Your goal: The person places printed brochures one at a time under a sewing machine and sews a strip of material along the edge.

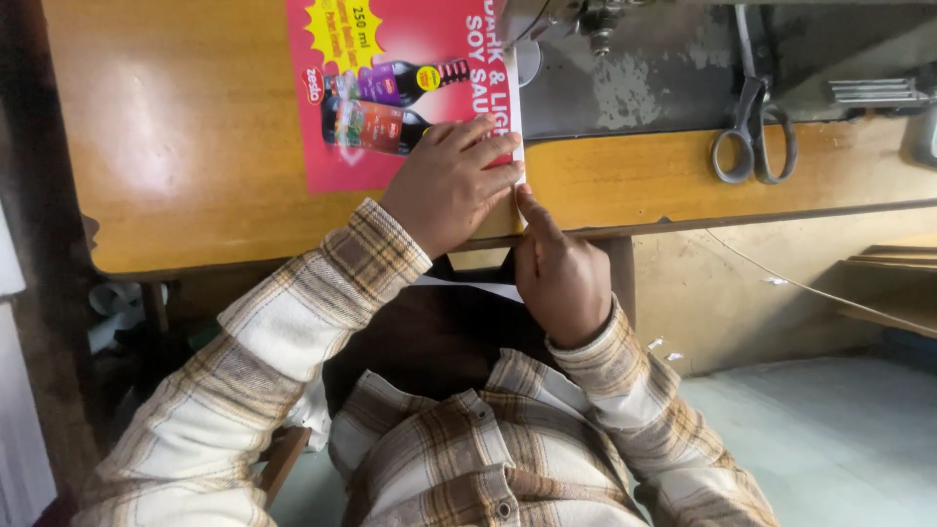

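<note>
A red printed sheet (390, 88) with pictures of bottles lies flat on the wooden sewing table (195, 146). My left hand (454, 181) presses palm-down on the sheet's near right corner, fingers spread toward its white edge. My right hand (556, 268) is at the table's front edge, its thumb touching the sheet's white right border just beside my left fingertips. Whether the right fingers pinch the edge is hidden.
A sewing machine's grey metal bed (644, 78) sits at the back, right of the sheet. Grey-handled scissors (753, 137) lie on the table to the right. A thin cord (810, 288) runs below the table. Pale floor (830, 429) lies at lower right.
</note>
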